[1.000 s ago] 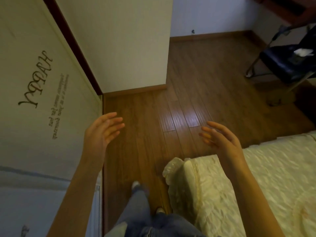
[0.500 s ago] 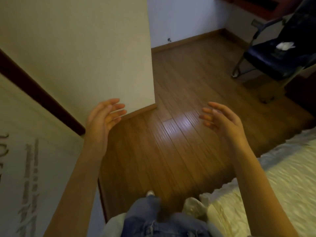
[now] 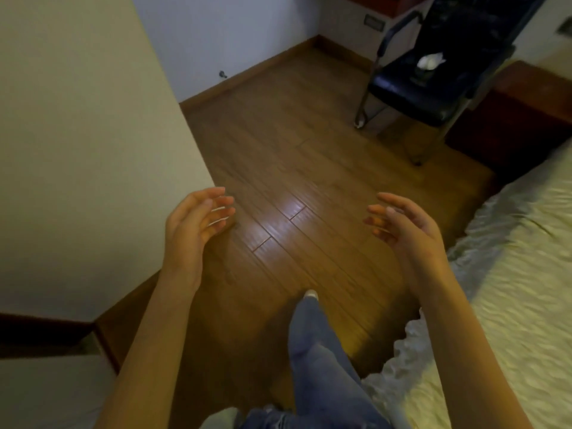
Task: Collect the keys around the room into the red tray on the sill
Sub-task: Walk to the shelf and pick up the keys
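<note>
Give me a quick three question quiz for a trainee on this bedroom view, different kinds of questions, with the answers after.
1. True or false: the left hand holds a key.
2. What lies on the chair seat? A) a white crumpled thing B) a red tray C) a shoe
3. Fill in: the bed lies on the person's ____ side.

Key: 1 false, both it and the right hand are open and empty. 2 A. 3 right.
</note>
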Demonstrator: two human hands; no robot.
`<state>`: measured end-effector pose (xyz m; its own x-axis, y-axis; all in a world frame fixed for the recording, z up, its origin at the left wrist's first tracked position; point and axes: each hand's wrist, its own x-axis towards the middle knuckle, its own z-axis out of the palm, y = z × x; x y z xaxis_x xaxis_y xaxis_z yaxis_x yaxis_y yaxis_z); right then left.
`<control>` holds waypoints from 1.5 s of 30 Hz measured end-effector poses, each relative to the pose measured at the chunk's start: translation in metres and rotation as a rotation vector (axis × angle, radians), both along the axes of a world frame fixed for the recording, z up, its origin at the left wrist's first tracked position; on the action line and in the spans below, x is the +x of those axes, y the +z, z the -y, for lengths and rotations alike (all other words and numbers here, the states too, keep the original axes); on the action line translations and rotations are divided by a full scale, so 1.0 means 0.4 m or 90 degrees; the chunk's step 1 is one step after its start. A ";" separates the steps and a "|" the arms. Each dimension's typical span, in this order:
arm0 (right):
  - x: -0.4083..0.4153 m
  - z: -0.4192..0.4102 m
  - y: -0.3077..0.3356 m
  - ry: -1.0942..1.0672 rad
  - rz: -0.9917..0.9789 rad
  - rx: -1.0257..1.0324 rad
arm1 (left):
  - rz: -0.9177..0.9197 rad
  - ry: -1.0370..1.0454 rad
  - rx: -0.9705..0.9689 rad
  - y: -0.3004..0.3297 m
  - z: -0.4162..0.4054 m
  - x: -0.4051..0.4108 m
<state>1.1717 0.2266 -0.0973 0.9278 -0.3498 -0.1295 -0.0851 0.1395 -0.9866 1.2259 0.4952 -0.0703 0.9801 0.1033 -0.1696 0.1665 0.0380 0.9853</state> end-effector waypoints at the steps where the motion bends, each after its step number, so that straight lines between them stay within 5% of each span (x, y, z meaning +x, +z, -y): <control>1: 0.048 0.018 -0.007 -0.011 -0.003 -0.002 | 0.001 -0.008 0.001 -0.009 0.025 0.054; 12: 0.581 0.233 0.058 -0.042 -0.034 -0.058 | 0.030 -0.053 -0.028 0.022 0.282 0.638; 45: 2.048 0.487 0.070 -0.140 -0.013 -0.055 | 0.057 -0.132 -0.032 0.032 0.552 2.164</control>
<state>1.9907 0.0318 -0.0692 0.8260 -0.5532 -0.1081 -0.0820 0.0717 -0.9940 2.0914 0.2745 -0.0577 0.9908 -0.1083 -0.0815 0.0885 0.0616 0.9942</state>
